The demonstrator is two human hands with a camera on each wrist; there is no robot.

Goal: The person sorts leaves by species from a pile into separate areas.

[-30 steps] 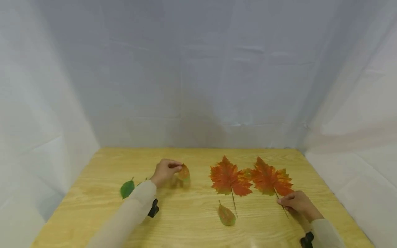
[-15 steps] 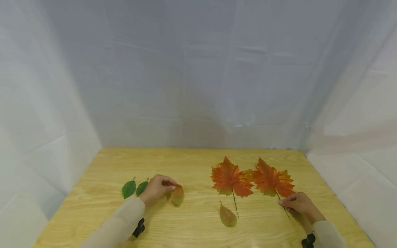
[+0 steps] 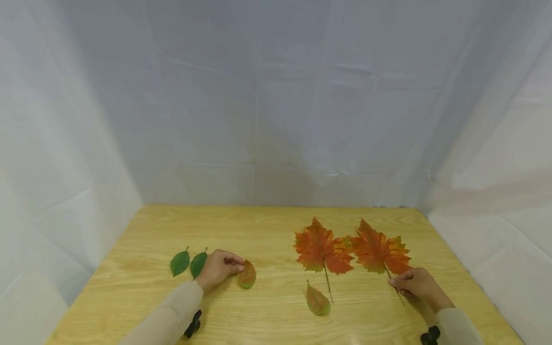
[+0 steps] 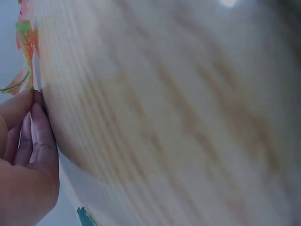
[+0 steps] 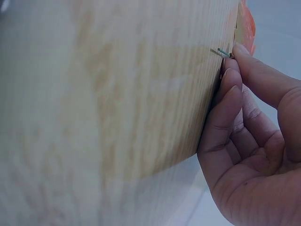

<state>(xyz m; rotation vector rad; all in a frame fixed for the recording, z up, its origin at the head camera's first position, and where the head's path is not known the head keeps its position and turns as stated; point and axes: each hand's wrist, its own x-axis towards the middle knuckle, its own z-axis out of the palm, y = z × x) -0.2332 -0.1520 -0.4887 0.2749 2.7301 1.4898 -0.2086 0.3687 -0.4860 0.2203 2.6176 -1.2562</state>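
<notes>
My left hand (image 3: 220, 269) pinches a small orange-green leaf (image 3: 247, 275) by its stem end, low over the table. In the left wrist view, thumb and fingertips meet at the base of this leaf (image 4: 27, 47). On the right, my right hand (image 3: 419, 285) pinches the thin dark stem of a red-orange maple leaf (image 3: 377, 249) lying on the table. The right wrist view shows the stem tip (image 5: 221, 52) sticking out from between thumb and finger. A second maple leaf (image 3: 321, 249) lies to the left of it, their edges meeting.
Two green leaves (image 3: 179, 263) lie side by side left of my left hand. Another small orange-green leaf (image 3: 318, 301) rests below the left maple leaf's stem. White sheeting (image 3: 276, 120) surrounds the wooden table (image 3: 267, 321) at the back and sides.
My left hand has moved left and toward me, lowering the small leaf to the table and uncovering the second green leaf. My right hand has stayed on the maple stem.
</notes>
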